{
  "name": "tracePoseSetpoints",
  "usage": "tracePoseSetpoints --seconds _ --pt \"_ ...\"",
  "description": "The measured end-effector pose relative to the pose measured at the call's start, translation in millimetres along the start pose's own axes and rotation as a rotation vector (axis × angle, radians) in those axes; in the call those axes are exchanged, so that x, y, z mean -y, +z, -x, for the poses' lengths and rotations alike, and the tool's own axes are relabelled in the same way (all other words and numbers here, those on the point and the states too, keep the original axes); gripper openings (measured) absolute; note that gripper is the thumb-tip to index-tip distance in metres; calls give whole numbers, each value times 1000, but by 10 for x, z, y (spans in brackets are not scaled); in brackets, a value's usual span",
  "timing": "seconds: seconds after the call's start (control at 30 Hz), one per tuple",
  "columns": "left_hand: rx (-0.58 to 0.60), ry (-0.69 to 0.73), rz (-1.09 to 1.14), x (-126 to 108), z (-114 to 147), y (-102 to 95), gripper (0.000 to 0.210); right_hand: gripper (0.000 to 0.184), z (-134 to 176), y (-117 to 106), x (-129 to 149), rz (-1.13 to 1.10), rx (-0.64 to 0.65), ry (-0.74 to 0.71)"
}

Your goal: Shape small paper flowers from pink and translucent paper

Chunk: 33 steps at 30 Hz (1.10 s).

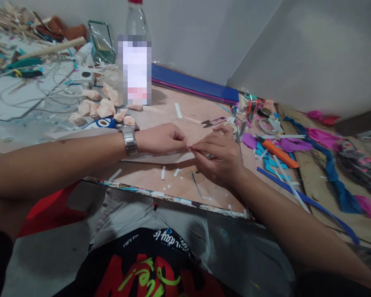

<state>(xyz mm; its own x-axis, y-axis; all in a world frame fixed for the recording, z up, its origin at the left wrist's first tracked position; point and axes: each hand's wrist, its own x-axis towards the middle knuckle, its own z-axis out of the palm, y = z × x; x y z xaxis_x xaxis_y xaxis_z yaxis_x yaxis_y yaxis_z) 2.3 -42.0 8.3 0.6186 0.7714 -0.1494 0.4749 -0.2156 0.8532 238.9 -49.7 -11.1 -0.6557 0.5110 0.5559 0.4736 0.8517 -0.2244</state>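
My left hand [162,139], with a metal watch [130,140] on its wrist, is closed with the fingers curled in. Its fingertips meet those of my right hand [219,150], which is pinched. Whatever sits between them is too small to make out. Beneath both hands a long pale strip of paper [170,158] lies near the table's front edge. Small white paper scraps [163,173] are scattered in front of it. Just beyond my right hand rest a pair of thread snips [214,121] and a partly hidden roll of tape [233,126].
A blurred-out phone [137,68] leans on a clear bottle [136,22]. Crumpled peach pieces [106,107] and green-handled pliers [24,64] lie left. Blue folded sheets [194,82] line the wall. An orange utility knife [280,152] and a blue strip [309,202] lie right.
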Motion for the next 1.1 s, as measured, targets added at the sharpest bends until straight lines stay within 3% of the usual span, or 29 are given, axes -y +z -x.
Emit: tracePoseSetpoints --seconds 0.5,0.67,1.1 --pt "-103 128 -116 53 -12 10 34 9 -15 22 -11 24 -48 -5" --pt "-199 165 -151 36 3 34 27 9 -8 36 -2 19 -44 29" --pt "-344 475 -663 99 16 174 36 9 29 67 -25 -185 64 121"
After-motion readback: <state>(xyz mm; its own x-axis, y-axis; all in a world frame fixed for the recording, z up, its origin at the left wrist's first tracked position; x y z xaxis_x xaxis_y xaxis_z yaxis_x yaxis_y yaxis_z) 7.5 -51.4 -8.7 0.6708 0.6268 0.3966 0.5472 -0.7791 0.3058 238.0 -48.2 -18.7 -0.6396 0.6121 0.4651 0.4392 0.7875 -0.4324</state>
